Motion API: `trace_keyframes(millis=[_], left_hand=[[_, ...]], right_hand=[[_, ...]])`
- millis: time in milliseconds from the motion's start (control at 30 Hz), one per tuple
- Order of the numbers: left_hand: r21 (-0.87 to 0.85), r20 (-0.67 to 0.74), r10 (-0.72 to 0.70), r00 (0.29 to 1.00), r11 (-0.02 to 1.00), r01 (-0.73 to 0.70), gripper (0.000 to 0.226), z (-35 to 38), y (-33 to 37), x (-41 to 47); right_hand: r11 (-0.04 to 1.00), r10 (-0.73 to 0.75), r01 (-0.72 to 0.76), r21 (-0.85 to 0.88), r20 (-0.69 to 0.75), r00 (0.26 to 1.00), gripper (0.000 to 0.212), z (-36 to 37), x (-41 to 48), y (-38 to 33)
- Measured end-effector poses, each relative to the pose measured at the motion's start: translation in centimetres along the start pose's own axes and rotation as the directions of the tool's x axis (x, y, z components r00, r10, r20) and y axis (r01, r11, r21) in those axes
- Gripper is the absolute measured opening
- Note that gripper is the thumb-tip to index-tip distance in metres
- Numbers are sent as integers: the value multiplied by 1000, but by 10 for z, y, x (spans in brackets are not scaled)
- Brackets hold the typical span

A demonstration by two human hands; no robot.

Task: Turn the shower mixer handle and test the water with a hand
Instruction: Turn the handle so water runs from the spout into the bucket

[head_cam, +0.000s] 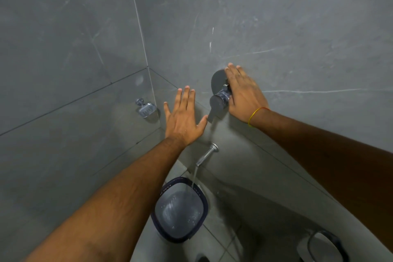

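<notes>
The chrome shower mixer [219, 97] sits on a round plate on the grey tiled wall, its lever handle [211, 114] pointing down. My right hand [244, 93] lies flat beside the mixer body, fingers straight and pointing up the wall, a yellow band on its wrist. My left hand [184, 116] is spread open, palm away from me, just left of the lever, its thumb tip close to the lever end. Below, a chrome spout [207, 154] pours a stream of water [194, 177] into a dark-rimmed bucket [180, 208]. A few drops fall in front of the wall above the mixer.
A chrome soap dish [145, 108] is fixed to the left wall near the corner. The bucket stands on the tiled floor, partly filled. A white and dark object [323, 244] sits at the bottom right.
</notes>
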State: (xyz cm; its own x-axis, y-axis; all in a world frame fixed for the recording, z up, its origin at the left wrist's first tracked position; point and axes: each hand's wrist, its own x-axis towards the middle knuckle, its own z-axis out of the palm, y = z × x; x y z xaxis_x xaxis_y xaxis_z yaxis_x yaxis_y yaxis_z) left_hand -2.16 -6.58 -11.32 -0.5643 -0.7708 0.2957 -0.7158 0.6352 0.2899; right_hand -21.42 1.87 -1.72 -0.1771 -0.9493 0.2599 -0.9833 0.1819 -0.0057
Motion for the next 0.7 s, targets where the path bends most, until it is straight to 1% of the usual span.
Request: trace_keyframes(millis=[400,567,700], left_hand=[[26,-29,11,1000,1000,-10,90,-13,-4,5],[47,-14,6,1000,999,-5,91,-15,-5,5],[48,-8,9,1000,999,-8,90,-17,-5,4]], right_hand=[[998,36,-36,45,7,999,82,-4,-7,-3],[999,33,-33,6,44,998,80,-3,-6,-7],[999,-5,6,-40,25,1000,75,-3,-2,-7]])
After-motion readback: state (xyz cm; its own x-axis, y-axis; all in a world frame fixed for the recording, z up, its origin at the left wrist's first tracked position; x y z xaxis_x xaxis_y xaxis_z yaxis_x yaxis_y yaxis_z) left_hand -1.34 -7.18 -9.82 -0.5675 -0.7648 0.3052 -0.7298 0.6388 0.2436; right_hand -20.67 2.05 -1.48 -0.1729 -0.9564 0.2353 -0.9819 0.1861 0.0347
